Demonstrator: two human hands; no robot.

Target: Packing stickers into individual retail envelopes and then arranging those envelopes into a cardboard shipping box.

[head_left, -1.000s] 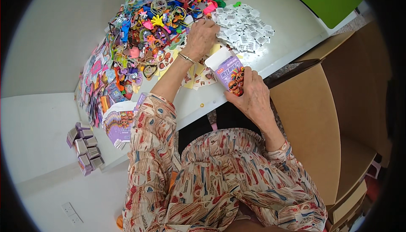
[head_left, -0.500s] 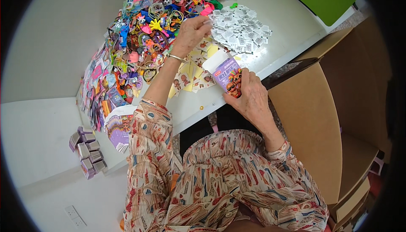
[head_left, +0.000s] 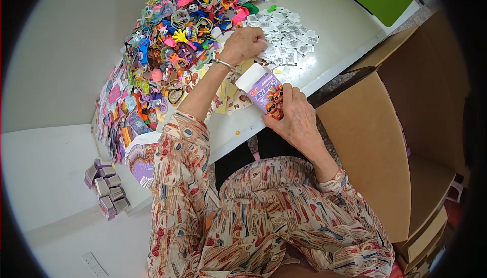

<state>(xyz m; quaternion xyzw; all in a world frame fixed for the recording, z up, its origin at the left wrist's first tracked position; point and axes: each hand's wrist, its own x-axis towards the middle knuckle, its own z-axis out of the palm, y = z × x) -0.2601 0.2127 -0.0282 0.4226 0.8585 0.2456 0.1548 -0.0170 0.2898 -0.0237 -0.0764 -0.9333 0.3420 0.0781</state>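
My right hand [head_left: 295, 115] grips a small purple cardboard box [head_left: 266, 94] printed with cartoon figures; its white top flap is lifted at the upper end. My left hand [head_left: 244, 45], a bracelet at its wrist, reaches over the table with fingers pinched together. It is at the left edge of a heap of small white printed sachets [head_left: 293, 37]. What the fingertips hold, if anything, is hidden. Under and beside the left wrist lie yellow-and-white sheets with small figures [head_left: 223, 100].
A large heap of colourful small toys [head_left: 177, 34] covers the table's left and far side. Flat purple cartons [head_left: 140, 159] lie by my left sleeve, and several small purple-grey boxes [head_left: 107, 189] farther left. A big open cardboard box [head_left: 365, 151] stands on the right.
My left hand has moved right and slightly down, to the edge of the white sachets. The purple box stays in my right hand, shifted slightly left in view.
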